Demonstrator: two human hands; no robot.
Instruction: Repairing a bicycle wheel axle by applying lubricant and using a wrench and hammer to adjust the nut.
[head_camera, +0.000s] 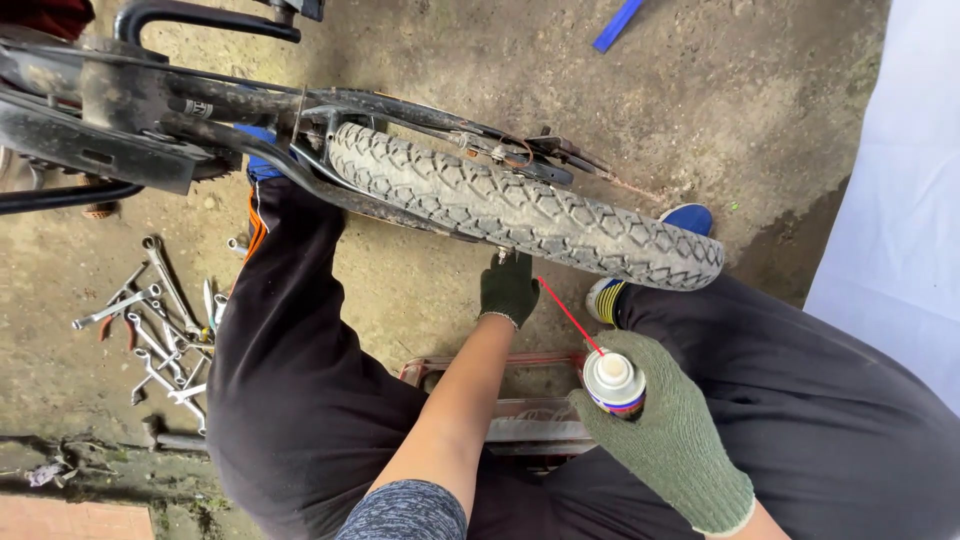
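My left hand (509, 288), in a dark green knit glove, reaches up under the bicycle tyre (520, 208) and its fingers rest at a small metal fitting on the rim side. My right hand (668, 430), in a lighter green glove, grips a spray can (613, 382) with a white cap. A thin red straw (568, 315) runs from the can's nozzle up toward my left hand's fingertips. The knobbly grey tyre lies across the view, held in a dark, dirty bicycle frame (120, 130).
Several spanners and pliers (160, 325) lie scattered on the concrete at the left. My knees in black trousers (290, 360) flank a low reddish stool (520, 400). A blue-and-white shoe (690, 218) shows past the tyre. A blue strip (618, 24) lies at the top.
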